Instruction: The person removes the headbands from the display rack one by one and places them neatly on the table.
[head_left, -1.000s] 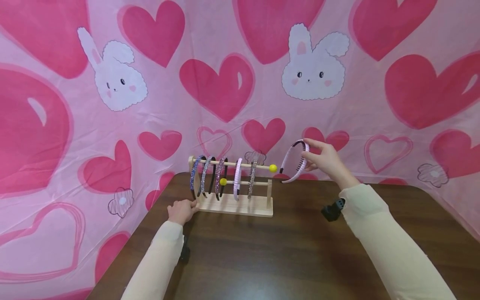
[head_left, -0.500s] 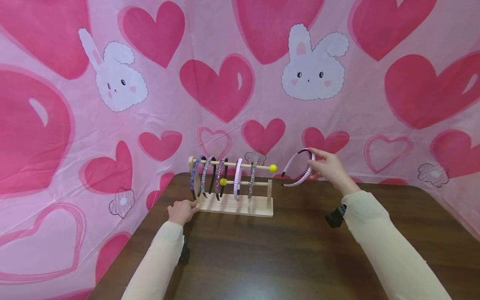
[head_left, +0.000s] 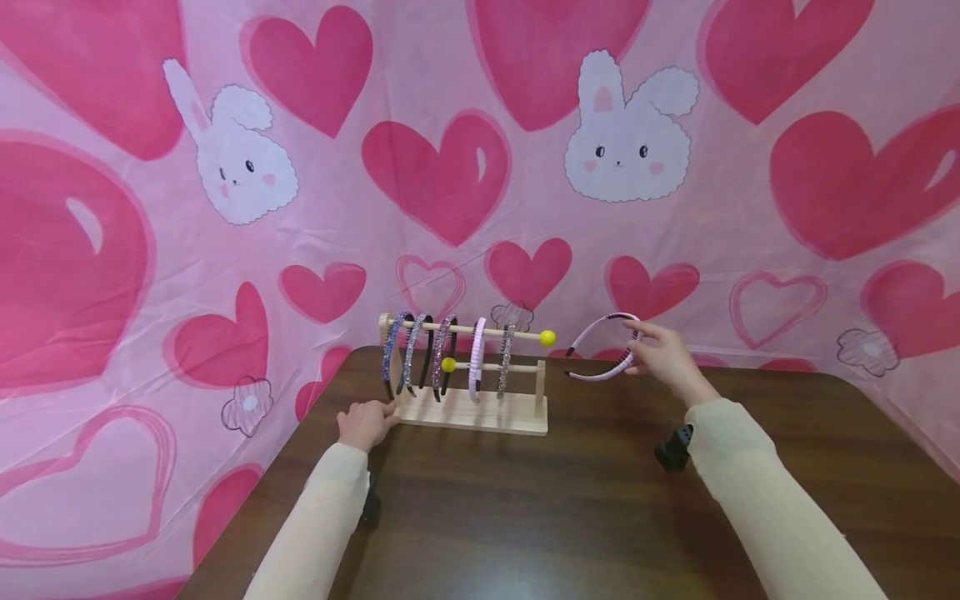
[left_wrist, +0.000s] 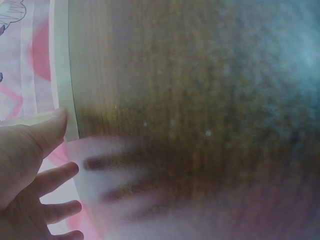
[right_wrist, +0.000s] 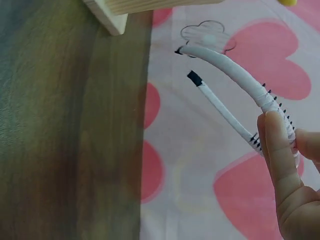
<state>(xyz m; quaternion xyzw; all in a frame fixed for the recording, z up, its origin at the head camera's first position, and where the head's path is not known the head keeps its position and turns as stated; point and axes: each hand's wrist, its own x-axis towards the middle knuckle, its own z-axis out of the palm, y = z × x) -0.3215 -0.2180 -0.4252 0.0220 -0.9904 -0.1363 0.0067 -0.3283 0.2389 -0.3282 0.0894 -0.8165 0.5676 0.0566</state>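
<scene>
Pinched between the thumb and fingers of my right hand (head_left: pixel 663 360) is a pale pink headband (right_wrist: pixel 227 67) with small black teeth inside and black tips. It is held in the air to the right of a wooden headband stand (head_left: pixel 457 410), apart from it, its open end facing the stand. My left hand (head_left: pixel 365 423) lies at the stand's left end; in the left wrist view its thumb touches the edge of the base and the other fingers stretch out straight. On the stand's rods hang a blue glittery headband (head_left: pixel 392 350), another pale pink headband (head_left: pixel 476 358) and several more sparkly ones.
Yellow balls cap the upper rod (head_left: pixel 548 337) and the lower rod (head_left: pixel 447 365). The stand is on a dark brown wooden table (head_left: pixel 525 517). Behind it hangs a pink cloth (head_left: pixel 525 208) printed with hearts and rabbits. A black device (head_left: pixel 673 450) sits at the right wrist.
My right hand has moved down and slightly right with the headband, whose open end has turned more toward the stand. The left hand keeps its place at the base.
</scene>
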